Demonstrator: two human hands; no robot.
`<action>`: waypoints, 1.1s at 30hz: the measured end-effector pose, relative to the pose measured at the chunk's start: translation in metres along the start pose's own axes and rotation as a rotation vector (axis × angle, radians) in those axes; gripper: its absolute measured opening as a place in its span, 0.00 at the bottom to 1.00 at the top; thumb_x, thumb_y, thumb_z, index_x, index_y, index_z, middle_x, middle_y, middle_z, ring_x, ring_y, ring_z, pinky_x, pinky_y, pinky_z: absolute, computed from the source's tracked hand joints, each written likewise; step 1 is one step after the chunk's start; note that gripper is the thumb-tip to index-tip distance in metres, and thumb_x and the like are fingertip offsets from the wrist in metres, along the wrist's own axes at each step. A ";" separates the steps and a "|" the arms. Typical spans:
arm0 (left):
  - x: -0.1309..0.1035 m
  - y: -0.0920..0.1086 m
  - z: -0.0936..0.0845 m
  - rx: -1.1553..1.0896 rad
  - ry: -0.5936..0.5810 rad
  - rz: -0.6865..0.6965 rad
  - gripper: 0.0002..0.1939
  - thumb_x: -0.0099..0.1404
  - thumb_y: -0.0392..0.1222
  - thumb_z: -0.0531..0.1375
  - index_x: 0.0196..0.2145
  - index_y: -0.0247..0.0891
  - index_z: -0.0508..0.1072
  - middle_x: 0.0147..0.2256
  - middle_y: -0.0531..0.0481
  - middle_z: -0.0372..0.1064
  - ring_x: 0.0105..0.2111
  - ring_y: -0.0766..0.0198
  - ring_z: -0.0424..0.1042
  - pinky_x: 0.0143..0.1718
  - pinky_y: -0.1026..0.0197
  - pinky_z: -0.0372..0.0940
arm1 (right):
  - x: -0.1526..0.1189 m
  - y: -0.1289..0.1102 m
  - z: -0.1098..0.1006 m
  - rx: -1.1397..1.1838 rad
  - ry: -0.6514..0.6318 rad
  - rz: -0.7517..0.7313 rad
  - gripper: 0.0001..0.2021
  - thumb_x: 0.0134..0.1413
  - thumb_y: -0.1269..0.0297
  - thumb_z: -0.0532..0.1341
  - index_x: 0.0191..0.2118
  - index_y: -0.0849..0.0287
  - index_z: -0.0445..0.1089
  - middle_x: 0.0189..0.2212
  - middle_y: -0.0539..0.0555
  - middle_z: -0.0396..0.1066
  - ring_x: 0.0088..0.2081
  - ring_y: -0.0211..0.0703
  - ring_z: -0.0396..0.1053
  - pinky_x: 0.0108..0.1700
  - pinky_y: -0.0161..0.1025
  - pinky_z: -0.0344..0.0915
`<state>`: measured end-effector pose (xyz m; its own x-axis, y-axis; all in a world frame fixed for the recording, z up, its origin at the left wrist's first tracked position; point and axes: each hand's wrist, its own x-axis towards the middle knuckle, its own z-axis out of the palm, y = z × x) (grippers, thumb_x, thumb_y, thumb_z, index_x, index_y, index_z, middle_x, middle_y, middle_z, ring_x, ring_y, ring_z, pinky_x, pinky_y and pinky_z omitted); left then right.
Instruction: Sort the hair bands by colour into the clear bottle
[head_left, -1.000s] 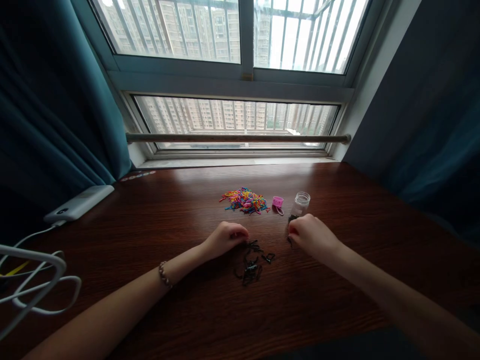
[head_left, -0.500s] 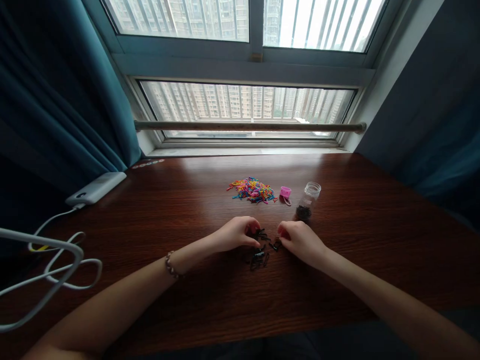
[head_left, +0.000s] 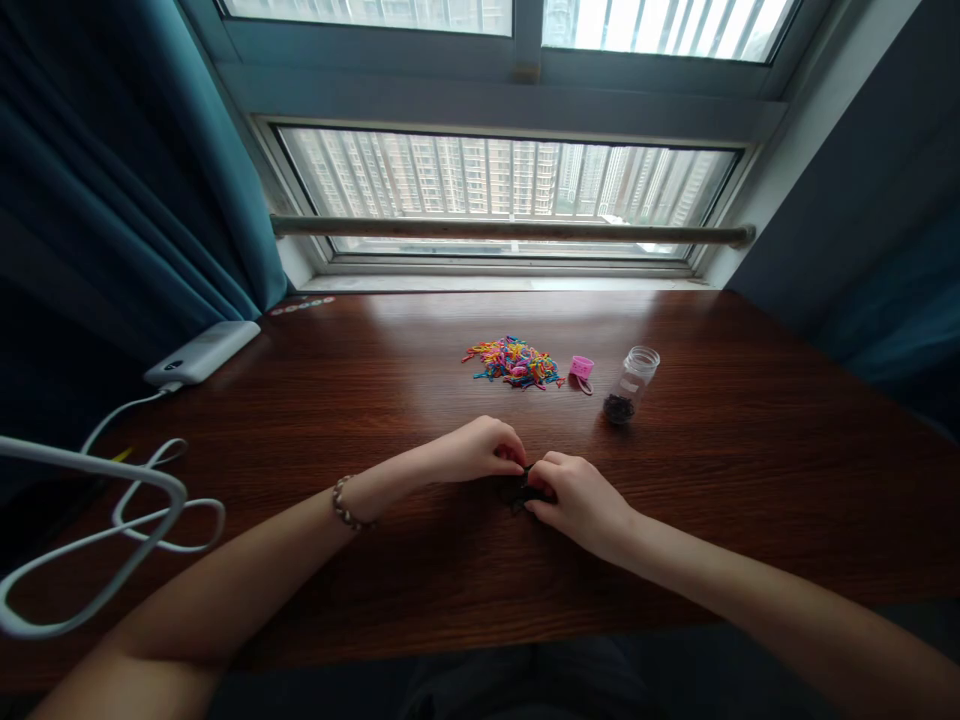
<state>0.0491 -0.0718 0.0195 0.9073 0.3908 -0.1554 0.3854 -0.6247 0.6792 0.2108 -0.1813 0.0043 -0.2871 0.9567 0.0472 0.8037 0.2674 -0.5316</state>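
Observation:
My left hand (head_left: 486,449) is pinched at the table, with thumb and forefinger together on a small black piece that looks like a hair tie. Close beside it, my right hand (head_left: 583,503) curls its fingers round several small black hair ties (head_left: 517,494), partly covering them. Beyond the hands stands a clear jar (head_left: 634,378), lidless and apparently tilted, with more black ties (head_left: 619,408) at its bottom. Farther left lie a heap of small multicoloured ties (head_left: 511,362) and a pink lid (head_left: 582,367) with a loop.
On the left of the brown wooden table (head_left: 360,600), a white power bank (head_left: 202,354) has a looping white cable (head_left: 169,500) attached. A blue curtain (head_left: 150,160) hangs beside it. A rail (head_left: 510,230) crosses the window at the back.
My right hand has moved left over the black ties, closing the gap between my hands. My left fingers have come together in a pinch. The view has tilted down slightly.

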 end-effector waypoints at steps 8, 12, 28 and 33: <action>-0.005 0.000 -0.005 0.021 -0.036 0.028 0.18 0.44 0.42 0.66 0.36 0.37 0.73 0.29 0.53 0.67 0.28 0.68 0.64 0.26 0.69 0.57 | 0.003 0.000 -0.017 -0.012 0.095 -0.002 0.03 0.42 0.72 0.59 0.26 0.60 0.69 0.24 0.49 0.67 0.26 0.34 0.62 0.29 0.30 0.56; -0.005 0.001 -0.002 0.048 -0.011 0.029 0.10 0.47 0.36 0.64 0.30 0.35 0.74 0.27 0.53 0.67 0.25 0.69 0.63 0.24 0.69 0.55 | 0.002 -0.002 -0.060 -0.010 0.237 -0.004 0.04 0.44 0.71 0.58 0.26 0.60 0.70 0.23 0.49 0.68 0.25 0.34 0.63 0.27 0.30 0.58; -0.003 0.005 -0.001 0.169 0.018 0.089 0.05 0.57 0.37 0.56 0.29 0.36 0.71 0.30 0.50 0.67 0.31 0.66 0.65 0.33 0.68 0.58 | 0.026 0.036 -0.183 -0.483 0.356 0.257 0.02 0.36 0.67 0.63 0.22 0.58 0.73 0.19 0.52 0.70 0.23 0.37 0.66 0.24 0.32 0.59; -0.003 0.004 -0.008 0.065 0.119 0.098 0.06 0.58 0.39 0.56 0.29 0.35 0.70 0.29 0.50 0.66 0.31 0.67 0.64 0.32 0.69 0.58 | 0.033 0.031 -0.177 -0.531 0.234 0.313 0.02 0.36 0.70 0.62 0.21 0.58 0.74 0.19 0.53 0.70 0.22 0.38 0.66 0.22 0.32 0.57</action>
<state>0.0460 -0.0700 0.0282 0.9162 0.4008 -0.0015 0.3093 -0.7047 0.6385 0.3186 -0.1210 0.1387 0.0746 0.9822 0.1724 0.9959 -0.0646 -0.0629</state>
